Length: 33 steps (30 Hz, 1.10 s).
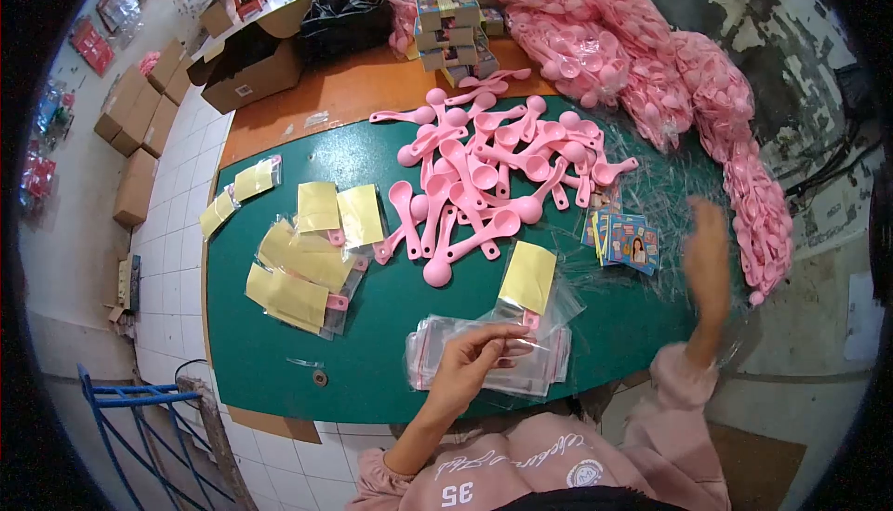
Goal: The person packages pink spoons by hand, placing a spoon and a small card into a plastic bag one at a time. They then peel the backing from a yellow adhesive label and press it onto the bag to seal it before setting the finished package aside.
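My left hand (476,355) is over a stack of clear plastic bags (428,348) at the front of the table. Its fingers are closed on the lower end of a clear bag holding a yellow card (527,278) and a pink spoon, whose handle end (531,319) shows below the card. My right hand (707,255) is smeared by motion above the table's right side, beside torn clear plastic strips (684,185). Nearest to it lie printed picture cards (633,243). A heap of loose pink measuring spoons (484,176) spreads across the middle.
Several filled bags with yellow cards (302,255) lie on the left of the green table (372,385). Large bags of pink spoons (642,55) line the back right edge. Stacks of printed cards (448,23) and an open carton (249,69) stand at the back.
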Tool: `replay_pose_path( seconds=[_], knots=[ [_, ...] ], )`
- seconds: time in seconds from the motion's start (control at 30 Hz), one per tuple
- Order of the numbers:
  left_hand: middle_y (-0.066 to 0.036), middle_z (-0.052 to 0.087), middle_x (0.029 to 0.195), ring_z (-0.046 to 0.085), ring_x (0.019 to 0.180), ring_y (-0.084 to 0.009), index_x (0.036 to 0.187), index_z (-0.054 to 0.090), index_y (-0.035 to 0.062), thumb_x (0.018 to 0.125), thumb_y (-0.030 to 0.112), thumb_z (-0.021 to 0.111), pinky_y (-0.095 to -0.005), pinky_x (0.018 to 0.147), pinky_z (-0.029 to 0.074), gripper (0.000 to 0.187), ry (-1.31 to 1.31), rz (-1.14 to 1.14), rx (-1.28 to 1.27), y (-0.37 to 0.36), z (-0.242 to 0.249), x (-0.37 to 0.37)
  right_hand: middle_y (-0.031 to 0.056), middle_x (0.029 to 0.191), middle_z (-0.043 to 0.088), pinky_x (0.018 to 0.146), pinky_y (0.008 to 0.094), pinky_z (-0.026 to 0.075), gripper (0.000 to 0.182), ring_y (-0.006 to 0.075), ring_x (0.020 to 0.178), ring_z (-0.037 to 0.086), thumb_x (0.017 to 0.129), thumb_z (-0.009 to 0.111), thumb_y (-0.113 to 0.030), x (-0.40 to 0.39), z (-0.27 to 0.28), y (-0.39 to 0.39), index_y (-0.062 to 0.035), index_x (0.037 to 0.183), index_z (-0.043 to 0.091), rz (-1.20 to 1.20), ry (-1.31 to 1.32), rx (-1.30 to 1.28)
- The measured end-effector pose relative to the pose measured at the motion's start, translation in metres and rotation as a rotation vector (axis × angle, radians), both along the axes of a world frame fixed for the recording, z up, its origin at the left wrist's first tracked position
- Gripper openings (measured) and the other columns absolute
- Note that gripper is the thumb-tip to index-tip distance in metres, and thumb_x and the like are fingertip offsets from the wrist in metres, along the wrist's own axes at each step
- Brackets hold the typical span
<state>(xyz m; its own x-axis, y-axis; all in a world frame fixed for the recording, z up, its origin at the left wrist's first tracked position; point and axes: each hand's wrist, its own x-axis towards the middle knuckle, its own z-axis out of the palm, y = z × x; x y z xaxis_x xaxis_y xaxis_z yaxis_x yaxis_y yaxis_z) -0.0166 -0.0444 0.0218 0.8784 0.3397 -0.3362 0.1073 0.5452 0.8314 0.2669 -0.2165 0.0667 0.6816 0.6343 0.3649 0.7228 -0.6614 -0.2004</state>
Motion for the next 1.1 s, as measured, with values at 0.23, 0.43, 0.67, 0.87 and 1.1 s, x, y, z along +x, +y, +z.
replay_pose_path(
  seconds=[0.23, 0.43, 0.67, 0.87, 1.1],
  knots=[
    [-0.006, 0.06, 0.097, 0.06, 0.083, -0.0128, 0.108, 0.055, 0.0, 0.093, 0.011, 0.041, -0.0242, 0.074, 0.047, 0.024, -0.031, -0.041, 0.043, -0.001, 0.007, -0.002, 0.0113, 0.089, 0.046, 0.067, 0.0321, 0.046, 0.037, 0.0237, 0.078, 0.053, 0.065, 0.072, -0.005, -0.154, -0.041, 0.046, -0.0047, 0.098, 0.055, 0.502, 0.579, 0.239],
    [-0.009, 0.06, 0.078, 0.059, 0.075, -0.0148, 0.115, 0.044, 0.0024, 0.088, 0.008, 0.048, -0.026, 0.065, 0.048, 0.027, -0.046, 0.017, -0.089, 0.01, 0.01, -0.019, 0.0098, 0.09, 0.044, 0.063, 0.0287, 0.047, 0.018, 0.019, 0.071, 0.053, 0.069, 0.07, -0.004, -0.144, -0.042, 0.042, -0.0031, 0.083, 0.06, 0.497, 0.639, 0.385],
    [-0.009, 0.054, 0.087, 0.059, 0.075, -0.0188, 0.098, 0.054, 0.0029, 0.073, -0.003, 0.061, -0.0269, 0.058, 0.049, 0.027, 0.035, -0.095, 0.97, 0.01, -0.002, -0.001, 0.0094, 0.092, 0.045, 0.069, 0.0283, 0.046, 0.02, 0.0176, 0.078, 0.052, 0.066, 0.073, -0.008, -0.135, -0.043, 0.033, -0.002, 0.074, 0.055, 0.571, 0.835, 0.371],
    [-0.009, 0.054, 0.09, 0.058, 0.077, -0.0168, 0.088, 0.055, -0.0013, 0.077, 0.0, 0.059, -0.0244, 0.062, 0.051, 0.012, 0.072, -0.055, 0.85, 0.0, 0.0, 0.003, 0.0095, 0.095, 0.047, 0.072, 0.0276, 0.046, 0.015, 0.0144, 0.082, 0.051, 0.076, 0.066, -0.01, -0.134, -0.055, 0.029, -0.0013, 0.08, 0.054, 0.364, 1.234, 0.451],
    [-0.007, 0.055, 0.083, 0.057, 0.074, -0.0127, 0.085, 0.054, -0.0022, 0.078, 0.003, 0.06, -0.0242, 0.064, 0.051, 0.011, 0.16, 0.024, 0.693, -0.011, -0.004, 0.009, 0.0084, 0.074, 0.06, 0.058, 0.0226, 0.05, 0.012, 0.0119, 0.067, 0.061, 0.085, 0.056, -0.006, -0.14, -0.05, 0.039, 0.002, 0.085, 0.047, 0.15, 1.507, 0.553]
  ],
)
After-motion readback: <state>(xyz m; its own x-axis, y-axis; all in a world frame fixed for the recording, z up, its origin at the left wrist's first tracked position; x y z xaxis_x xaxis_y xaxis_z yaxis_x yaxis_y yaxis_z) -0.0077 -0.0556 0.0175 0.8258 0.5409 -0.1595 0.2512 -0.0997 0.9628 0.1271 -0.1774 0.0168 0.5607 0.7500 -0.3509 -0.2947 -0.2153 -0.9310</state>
